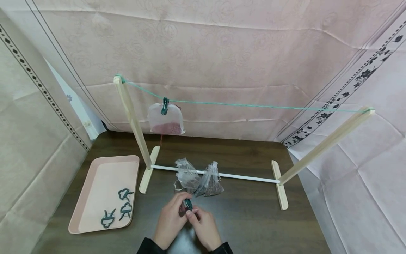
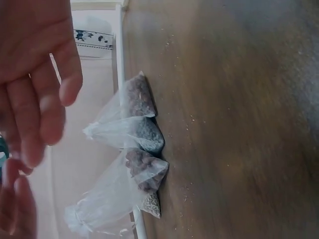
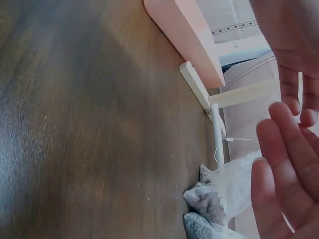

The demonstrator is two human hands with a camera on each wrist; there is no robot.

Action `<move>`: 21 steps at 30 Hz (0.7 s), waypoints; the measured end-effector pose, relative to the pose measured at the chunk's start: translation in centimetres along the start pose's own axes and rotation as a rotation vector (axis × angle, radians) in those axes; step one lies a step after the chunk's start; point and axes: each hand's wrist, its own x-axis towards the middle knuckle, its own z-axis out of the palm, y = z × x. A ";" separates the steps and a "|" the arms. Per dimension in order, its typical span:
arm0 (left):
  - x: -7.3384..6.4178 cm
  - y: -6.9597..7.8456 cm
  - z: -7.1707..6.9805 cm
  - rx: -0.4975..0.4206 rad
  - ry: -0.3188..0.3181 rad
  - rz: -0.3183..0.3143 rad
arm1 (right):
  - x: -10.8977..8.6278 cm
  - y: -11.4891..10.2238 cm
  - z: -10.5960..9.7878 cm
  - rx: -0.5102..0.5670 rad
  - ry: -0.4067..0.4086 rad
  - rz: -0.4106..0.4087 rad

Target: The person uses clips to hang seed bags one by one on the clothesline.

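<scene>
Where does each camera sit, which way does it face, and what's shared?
Head: on the head, facing forward and down at rack and tray; shows left hand, right hand, sleeves.
Left wrist: on the left wrist, low across the table toward bags and cloth; parts of both hands.
Right wrist: on the right wrist, low across the table toward bags and tray; parts of both hands.
Wrist views share: bags, white bar.
</scene>
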 end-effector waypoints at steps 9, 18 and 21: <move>-0.1 -0.7 -0.3 -0.047 -0.022 0.145 | 0.2 -0.1 -0.4 0.303 -0.105 0.208; -0.5 -1.2 -0.5 -0.147 -0.124 0.153 | 0.0 -1.3 -2.3 0.452 -0.110 0.277; -0.4 -1.3 -0.6 -0.176 -0.115 0.148 | -0.1 -1.6 -2.3 0.436 -0.117 0.268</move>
